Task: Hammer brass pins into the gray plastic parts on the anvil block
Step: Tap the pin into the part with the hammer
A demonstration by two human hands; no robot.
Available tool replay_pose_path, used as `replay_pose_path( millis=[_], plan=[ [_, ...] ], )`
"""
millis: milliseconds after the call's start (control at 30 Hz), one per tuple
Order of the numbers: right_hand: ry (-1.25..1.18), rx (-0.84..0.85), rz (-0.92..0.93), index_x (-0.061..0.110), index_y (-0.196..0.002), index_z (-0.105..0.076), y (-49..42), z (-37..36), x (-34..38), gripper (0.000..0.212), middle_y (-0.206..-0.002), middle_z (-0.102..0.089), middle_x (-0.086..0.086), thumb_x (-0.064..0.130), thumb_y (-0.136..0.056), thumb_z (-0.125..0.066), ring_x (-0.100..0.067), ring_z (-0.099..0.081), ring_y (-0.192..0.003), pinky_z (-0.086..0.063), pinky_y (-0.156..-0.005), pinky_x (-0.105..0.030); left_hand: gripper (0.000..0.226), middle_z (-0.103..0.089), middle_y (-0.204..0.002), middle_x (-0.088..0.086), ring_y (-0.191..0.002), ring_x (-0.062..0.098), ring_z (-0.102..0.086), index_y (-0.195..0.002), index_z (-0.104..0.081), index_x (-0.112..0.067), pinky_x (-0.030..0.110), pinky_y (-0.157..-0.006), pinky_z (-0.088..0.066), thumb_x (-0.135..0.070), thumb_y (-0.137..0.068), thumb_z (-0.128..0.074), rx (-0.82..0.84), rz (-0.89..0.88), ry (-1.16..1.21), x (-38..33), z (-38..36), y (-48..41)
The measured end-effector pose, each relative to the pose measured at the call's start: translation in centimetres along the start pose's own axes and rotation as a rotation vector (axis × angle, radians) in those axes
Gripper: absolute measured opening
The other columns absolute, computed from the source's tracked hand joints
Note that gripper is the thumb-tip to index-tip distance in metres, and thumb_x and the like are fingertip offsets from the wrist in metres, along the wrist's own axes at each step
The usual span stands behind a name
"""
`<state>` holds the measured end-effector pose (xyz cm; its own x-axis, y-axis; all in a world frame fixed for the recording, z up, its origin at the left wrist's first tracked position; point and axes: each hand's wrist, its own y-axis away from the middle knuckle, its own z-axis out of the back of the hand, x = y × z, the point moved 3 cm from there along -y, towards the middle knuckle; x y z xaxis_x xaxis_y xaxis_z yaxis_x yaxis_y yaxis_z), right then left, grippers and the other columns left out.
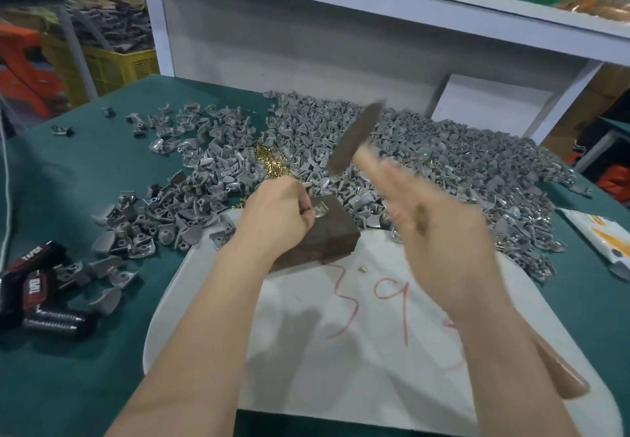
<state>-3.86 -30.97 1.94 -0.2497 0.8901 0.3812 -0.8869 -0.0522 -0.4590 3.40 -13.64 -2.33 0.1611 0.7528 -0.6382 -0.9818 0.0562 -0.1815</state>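
At the back left, beyond the desk, stands a yellow crate, heaped with dark gray pieces. On the desk itself nothing is in a container: the heap of gray parts lies loose on the green cover, and the brass pins lie in a small pile in the middle of it.

The block sits on the far edge of the white board, close to the heap. The near part of the board is bare except for a red number written on it. The left side of the desk has open green cover between the scattered parts and the edge.

The left hand rests on the block, and its fingers pinch one gray part on top of it. The right hand is blurred, but the wooden handle passes through it, so it grips the hammer – the head is raised above the block.

Count: one block, one hammer, one loose pin on the board, and a few black packets at the left edge (parts and pins are too many to count).
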Motion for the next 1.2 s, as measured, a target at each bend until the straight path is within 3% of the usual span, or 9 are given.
replay_pose_path(
  millis=[133,300,467,567,667,867,967,1033,1200],
  plan=[
    [0.097,0.217,-0.07,0.066,-0.127,-0.034,0.3,-1.4,-0.3,0.049,-0.113,-0.067,0.013,0.033,-0.094,-0.05,-0.022,-0.063,-0.091,-0.051,-0.079,-0.032,0.011,-0.064,-0.081,0.002,-0.086,0.026,-0.062,-0.074,-0.063,-0.02,0.038,-0.082,-0.053,-0.015,-0.082,-0.068,-0.015,0.021,0.01,0.0,0.1,0.1],
    [-0.156,-0.219,-0.054,0.052,-0.131,-0.045,0.4,-0.6,-0.6,0.05,-0.108,-0.07,0.012,0.021,-0.093,-0.054,-0.009,-0.06,-0.074,-0.044,-0.07,-0.022,0.007,-0.066,-0.083,0.004,-0.086,0.025,-0.063,-0.079,-0.069,-0.011,0.038,-0.081,-0.053,-0.012,-0.085,-0.065,-0.007,-0.043,-0.04,-0.1,0.0,0.0],
    [0.031,0.205,-0.065,0.059,-0.128,-0.041,0.4,-1.7,-1.2,0.046,-0.106,-0.07,0.007,0.032,-0.093,-0.052,-0.021,-0.063,-0.087,-0.049,-0.077,-0.03,0.011,-0.063,-0.074,-0.001,-0.081,0.025,-0.063,-0.072,-0.067,-0.017,0.033,-0.075,-0.052,-0.014,-0.082,-0.066,-0.03,0.01,-0.044,-0.2,0.3,0.1],
    [0.013,0.125,-0.044,0.063,-0.126,-0.031,-0.4,-1.5,-1.3,0.051,-0.104,-0.07,0.008,0.031,-0.092,-0.052,-0.024,-0.063,-0.091,-0.051,-0.081,-0.037,0.006,-0.063,-0.078,0.001,-0.083,0.025,-0.062,-0.076,-0.065,-0.017,0.036,-0.079,-0.053,-0.015,-0.082,-0.066,-0.021,0.0,-0.033,-0.2,0.2,0.1],
    [-0.101,0.011,-0.13,0.044,-0.129,-0.046,-1.8,-2.8,-2.1,0.04,-0.089,-0.066,0.003,0.028,-0.092,-0.052,-0.024,-0.06,-0.082,-0.045,-0.071,-0.031,0.006,-0.062,-0.08,0.0,-0.086,0.025,-0.062,-0.078,-0.063,-0.018,0.038,-0.081,-0.053,-0.017,-0.084,-0.064,-0.009,-0.009,-0.051,-0.1,0.2,0.2],
    [-0.259,0.248,-0.518,0.016,-0.111,-0.061,-4.1,-6.7,-6.3,0.025,-0.072,-0.061,-0.003,0.032,-0.092,-0.053,-0.021,-0.056,-0.055,-0.047,-0.054,-0.033,0.007,-0.061,-0.08,-0.006,-0.09,0.022,-0.061,-0.082,-0.064,-0.021,0.04,-0.086,-0.052,-0.02,-0.088,-0.061,-0.001,-0.007,-0.045,-0.3,0.2,0.1],
    [0.012,0.172,-0.391,0.02,-0.113,-0.065,-4.0,-6.3,-6.5,0.035,-0.094,-0.066,-0.004,0.045,-0.09,-0.055,-0.023,-0.061,-0.087,-0.047,-0.075,-0.031,0.007,-0.062,-0.084,-0.006,-0.091,0.02,-0.061,-0.083,-0.06,-0.023,0.039,-0.088,-0.051,-0.021,-0.089,-0.061,-0.017,-0.005,0.027,-0.3,0.1,0.0],
    [-0.048,-0.011,-0.229,0.025,-0.12,-0.062,-4.3,-5.1,-4.9,0.039,-0.104,-0.063,-0.004,0.047,-0.087,-0.058,-0.02,-0.057,-0.095,-0.045,-0.085,-0.033,0.007,-0.062,-0.083,-0.009,-0.088,0.017,-0.06,-0.083,-0.06,-0.025,0.031,-0.084,-0.049,-0.021,-0.089,-0.061,-0.02,-0.034,0.09,-0.5,0.0,-0.1],
    [-0.46,0.233,-0.111,0.022,-0.087,-0.067,-6.0,-6.2,-0.4,0.008,-0.067,-0.064,0.008,0.023,-0.091,-0.06,-0.001,-0.054,-0.053,-0.044,-0.057,-0.02,0.012,-0.063,-0.085,-0.012,-0.079,0.002,-0.058,-0.096,-0.064,-0.023,0.011,-0.071,-0.045,-0.014,-0.088,-0.061,-0.051,-0.114,0.312,-1.3,-0.2,-0.1]
  ],
)
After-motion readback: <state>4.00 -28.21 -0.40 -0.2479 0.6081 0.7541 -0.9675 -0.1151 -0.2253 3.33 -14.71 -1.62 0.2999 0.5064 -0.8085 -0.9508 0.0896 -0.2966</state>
